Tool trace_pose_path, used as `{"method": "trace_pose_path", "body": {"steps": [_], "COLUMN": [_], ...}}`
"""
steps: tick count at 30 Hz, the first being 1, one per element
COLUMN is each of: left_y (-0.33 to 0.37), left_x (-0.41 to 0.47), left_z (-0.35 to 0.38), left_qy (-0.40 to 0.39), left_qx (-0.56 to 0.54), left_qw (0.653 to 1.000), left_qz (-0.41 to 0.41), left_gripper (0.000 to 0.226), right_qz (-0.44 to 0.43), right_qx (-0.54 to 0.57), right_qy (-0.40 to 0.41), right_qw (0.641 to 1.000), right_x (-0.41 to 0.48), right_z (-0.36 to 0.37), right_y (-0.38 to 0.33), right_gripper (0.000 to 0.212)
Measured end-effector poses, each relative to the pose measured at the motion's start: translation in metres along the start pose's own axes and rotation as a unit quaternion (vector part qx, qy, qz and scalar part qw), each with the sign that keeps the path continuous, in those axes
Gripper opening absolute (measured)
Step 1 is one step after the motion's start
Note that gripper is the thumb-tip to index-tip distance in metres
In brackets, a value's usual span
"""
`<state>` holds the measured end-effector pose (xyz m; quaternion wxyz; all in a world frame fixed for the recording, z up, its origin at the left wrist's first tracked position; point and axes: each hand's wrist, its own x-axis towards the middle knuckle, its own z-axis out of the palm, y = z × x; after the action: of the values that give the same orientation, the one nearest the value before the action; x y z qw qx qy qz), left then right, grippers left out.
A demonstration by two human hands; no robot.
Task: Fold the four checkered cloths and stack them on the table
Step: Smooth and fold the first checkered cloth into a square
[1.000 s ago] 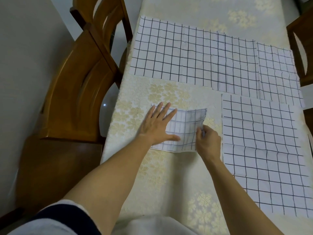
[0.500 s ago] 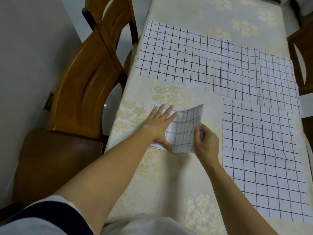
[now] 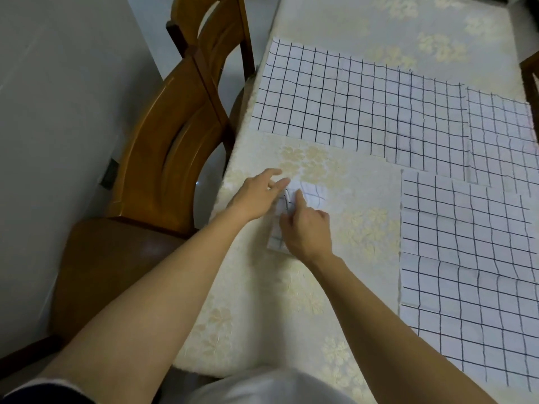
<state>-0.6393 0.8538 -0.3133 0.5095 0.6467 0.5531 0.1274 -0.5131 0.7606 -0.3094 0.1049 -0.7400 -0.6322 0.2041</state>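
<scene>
While both hands press the small folded checkered cloth (image 3: 312,196) near the bench's left edge, left grip (image 3: 259,196) splayed, right grip (image 3: 307,228) pinching it, its long axis runs away from the person.

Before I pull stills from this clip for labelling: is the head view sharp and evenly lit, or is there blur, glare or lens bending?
Head view: the left hand and right hand are motion-smeared over the small folded cloth; the flat cloths' grid lines stay crisp but bow from the wide lens; light is soft and dim, no hard glare, only a faint sheen on the chair.
</scene>
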Motion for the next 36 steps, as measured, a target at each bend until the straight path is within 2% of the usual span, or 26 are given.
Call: {"method": "trace_pose_path", "body": {"steps": [3,5,8,9,13,19,21,23,24,25,26,28,30,32,36], "left_y": [-0.01,-0.017,-0.025,-0.027,-0.028,-0.028,-0.03,-0.026,-0.023,-0.018,-0.011,0.001,0.001,-0.011,-0.028], "left_x": [0.005,0.007,0.009,0.008,0.008,0.008,0.005,0.005,0.008,0.012,0.016,0.019,0.026,0.031,0.036], "left_z": [0.015,0.02,0.022,0.022,0.023,0.03,0.035,0.044,0.05,0.057,0.064,0.074,0.074,0.072,0.069], "left_qy": [-0.001,0.03,0.057,0.06,0.085,0.131,0.174,0.216,0.207,0.169,0.107,-0.029,-0.091,-0.101,-0.068], "left_qx": [-0.023,-0.04,-0.072,-0.077,-0.1,-0.115,-0.045,0.097,0.167,0.226,0.27,0.33,0.366,0.399,0.479], "left_qw": [0.999,0.997,0.995,0.994,0.991,0.984,0.984,0.96,0.933,0.902,0.88,0.878,0.885,0.876,0.834], "left_qz": [-0.045,-0.05,-0.048,-0.044,-0.036,-0.033,0.006,0.147,0.243,0.326,0.374,0.346,0.273,0.251,0.266], "left_gripper": [0.046,0.042,0.039,0.037,0.031,0.026,0.023,0.016,0.016,0.02,0.028,0.045,0.05,0.054,0.06], "right_qz": [-0.037,-0.029,-0.037,-0.039,-0.01,0.026,0.032,0.034,0.036,0.038,0.037,0.033,0.033,0.033,0.032], "right_qx": [0.094,0.114,0.058,0.029,-0.042,-0.077,-0.083,-0.082,-0.081,-0.078,-0.075,-0.076,-0.083,-0.088,-0.092], "right_qy": [-0.06,-0.036,0.044,0.04,-0.062,-0.061,-0.063,-0.061,-0.061,-0.065,-0.069,-0.082,-0.09,-0.095,-0.097], "right_qw": [0.993,0.992,0.997,0.998,0.997,0.995,0.994,0.994,0.994,0.994,0.994,0.993,0.992,0.991,0.99], "right_x": [-0.005,-0.013,-0.024,-0.025,-0.024,-0.023,-0.022,-0.022,-0.022,-0.021,-0.021,-0.022,-0.027,-0.037,-0.064], "right_z": [0.009,0.009,0.01,0.011,0.026,0.036,0.037,0.04,0.041,0.042,0.043,0.043,0.043,0.042,0.045], "right_y": [0.008,0.019,0.043,0.051,0.07,0.069,0.066,0.065,0.064,0.064,0.065,0.064,0.065,0.067,0.07], "right_gripper": [0.081,0.077,0.063,0.062,0.066,0.07,0.077,0.079,0.078,0.075,0.07,0.066,0.069,0.075,0.08]}}
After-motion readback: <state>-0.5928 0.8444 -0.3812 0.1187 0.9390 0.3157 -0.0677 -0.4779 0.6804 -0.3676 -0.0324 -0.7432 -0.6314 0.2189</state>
